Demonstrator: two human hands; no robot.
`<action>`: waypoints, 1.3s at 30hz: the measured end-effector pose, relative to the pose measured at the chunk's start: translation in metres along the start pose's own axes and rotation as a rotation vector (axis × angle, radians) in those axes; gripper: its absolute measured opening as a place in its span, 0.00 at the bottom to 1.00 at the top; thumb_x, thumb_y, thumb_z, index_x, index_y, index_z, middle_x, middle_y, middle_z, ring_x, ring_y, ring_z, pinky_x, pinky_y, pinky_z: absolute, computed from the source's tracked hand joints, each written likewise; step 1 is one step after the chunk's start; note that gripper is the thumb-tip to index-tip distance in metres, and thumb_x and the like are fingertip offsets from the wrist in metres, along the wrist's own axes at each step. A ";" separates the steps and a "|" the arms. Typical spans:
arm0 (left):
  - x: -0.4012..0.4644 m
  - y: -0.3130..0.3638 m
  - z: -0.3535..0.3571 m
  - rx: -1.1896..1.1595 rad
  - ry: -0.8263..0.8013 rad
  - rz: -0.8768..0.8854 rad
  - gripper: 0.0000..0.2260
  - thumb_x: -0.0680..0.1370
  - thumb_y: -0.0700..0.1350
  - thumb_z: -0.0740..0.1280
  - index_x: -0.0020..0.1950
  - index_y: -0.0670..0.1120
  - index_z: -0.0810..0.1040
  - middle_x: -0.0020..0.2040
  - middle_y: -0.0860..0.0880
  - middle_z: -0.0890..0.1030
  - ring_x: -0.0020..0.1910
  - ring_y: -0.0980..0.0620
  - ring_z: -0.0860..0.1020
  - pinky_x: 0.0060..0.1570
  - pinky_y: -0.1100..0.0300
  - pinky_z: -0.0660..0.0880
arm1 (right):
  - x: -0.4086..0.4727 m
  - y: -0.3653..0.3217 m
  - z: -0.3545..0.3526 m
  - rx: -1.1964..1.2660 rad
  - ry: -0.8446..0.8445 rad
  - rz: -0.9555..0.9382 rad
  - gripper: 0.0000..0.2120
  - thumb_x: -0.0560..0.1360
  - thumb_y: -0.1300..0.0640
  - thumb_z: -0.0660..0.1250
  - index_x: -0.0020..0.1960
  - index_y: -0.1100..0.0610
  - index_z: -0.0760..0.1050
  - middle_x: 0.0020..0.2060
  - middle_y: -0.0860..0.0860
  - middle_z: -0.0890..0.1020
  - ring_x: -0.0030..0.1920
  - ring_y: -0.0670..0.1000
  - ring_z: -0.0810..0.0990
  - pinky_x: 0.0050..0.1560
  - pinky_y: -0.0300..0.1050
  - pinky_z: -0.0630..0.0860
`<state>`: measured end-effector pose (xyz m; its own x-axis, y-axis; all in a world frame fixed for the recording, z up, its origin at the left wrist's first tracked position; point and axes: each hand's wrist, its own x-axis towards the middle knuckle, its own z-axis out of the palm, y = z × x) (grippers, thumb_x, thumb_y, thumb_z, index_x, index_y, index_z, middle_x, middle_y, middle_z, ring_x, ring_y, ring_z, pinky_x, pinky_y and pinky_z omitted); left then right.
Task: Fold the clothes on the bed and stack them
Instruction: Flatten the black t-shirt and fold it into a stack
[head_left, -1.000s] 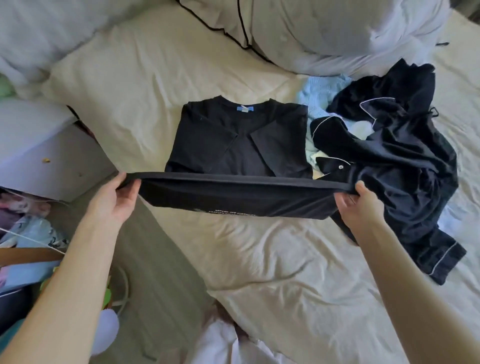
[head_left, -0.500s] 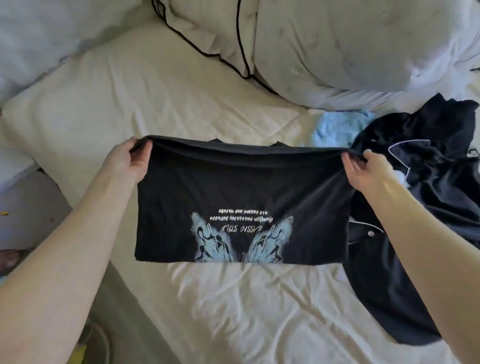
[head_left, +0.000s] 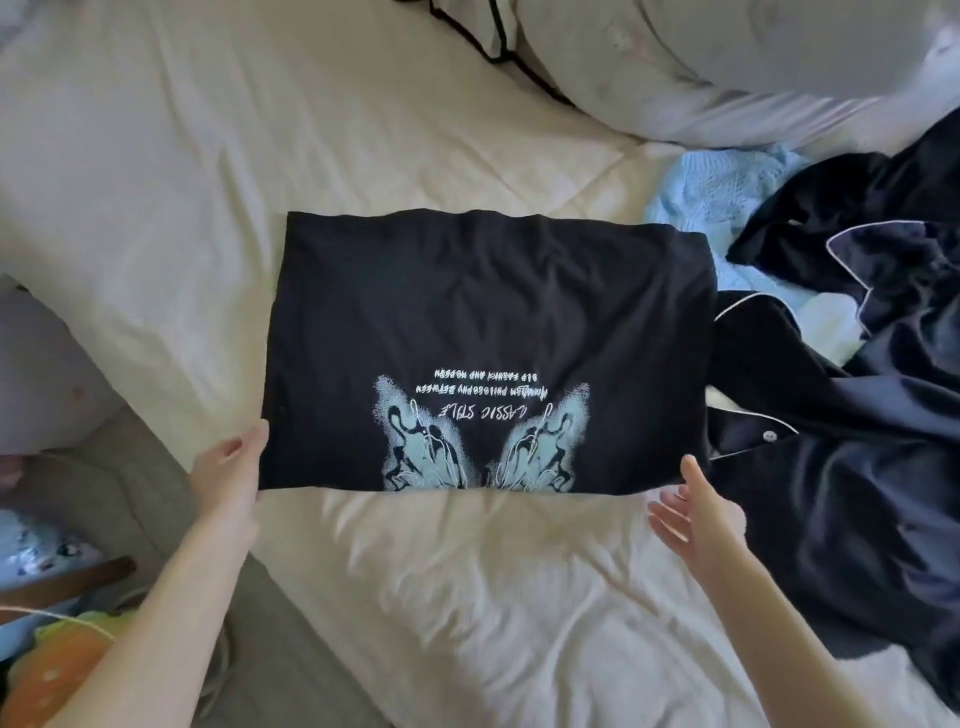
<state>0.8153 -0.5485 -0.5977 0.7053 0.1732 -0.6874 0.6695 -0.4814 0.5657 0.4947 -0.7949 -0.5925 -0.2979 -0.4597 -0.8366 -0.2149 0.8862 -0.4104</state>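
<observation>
A black T-shirt (head_left: 483, 332) lies folded into a rectangle on the cream bed (head_left: 467, 597), its pale blue butterfly print and upside-down lettering facing up near the front edge. My left hand (head_left: 231, 475) touches the shirt's front left corner, thumb against the cloth; its fingers are hidden. My right hand (head_left: 693, 512) hovers open with spread fingers just off the front right corner, holding nothing. A heap of unfolded dark navy pyjamas with white piping (head_left: 852, 405) lies right of the shirt, over a light blue knitted garment (head_left: 711, 192).
White pillows (head_left: 701, 57), one with black piping, sit at the head of the bed. The bed's left edge drops to a grey floor (head_left: 291, 670), with a white box (head_left: 47, 374) and colourful items (head_left: 57, 660) at the lower left.
The raised half of the T-shirt came down over its far half and now lies flat. Both hands let go of the far edge and moved back to the front corners.
</observation>
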 end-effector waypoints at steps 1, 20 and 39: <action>-0.001 -0.008 0.000 -0.038 -0.064 -0.086 0.13 0.76 0.54 0.68 0.50 0.44 0.75 0.47 0.47 0.79 0.48 0.46 0.77 0.49 0.53 0.74 | 0.003 0.004 0.000 0.016 -0.021 0.057 0.19 0.74 0.45 0.68 0.46 0.61 0.71 0.36 0.54 0.77 0.37 0.53 0.79 0.42 0.49 0.78; -0.050 -0.036 -0.061 -0.391 -0.116 -0.151 0.09 0.77 0.44 0.68 0.52 0.40 0.74 0.53 0.44 0.78 0.50 0.47 0.78 0.55 0.52 0.76 | -0.038 0.069 -0.057 0.495 -0.085 0.056 0.03 0.79 0.57 0.63 0.50 0.51 0.75 0.48 0.46 0.81 0.49 0.46 0.79 0.50 0.43 0.75; -0.261 -0.077 0.144 0.652 -0.625 1.210 0.10 0.76 0.45 0.68 0.56 0.45 0.78 0.51 0.49 0.78 0.49 0.52 0.75 0.48 0.59 0.71 | -0.032 0.066 -0.101 0.368 -0.470 -0.089 0.17 0.79 0.45 0.58 0.55 0.57 0.76 0.48 0.52 0.84 0.50 0.51 0.83 0.45 0.47 0.79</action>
<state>0.5464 -0.6803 -0.5273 0.4178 -0.8976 -0.1404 -0.5620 -0.3768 0.7363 0.3961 -0.7272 -0.5558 0.1675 -0.5331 -0.8293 0.1410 0.8455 -0.5150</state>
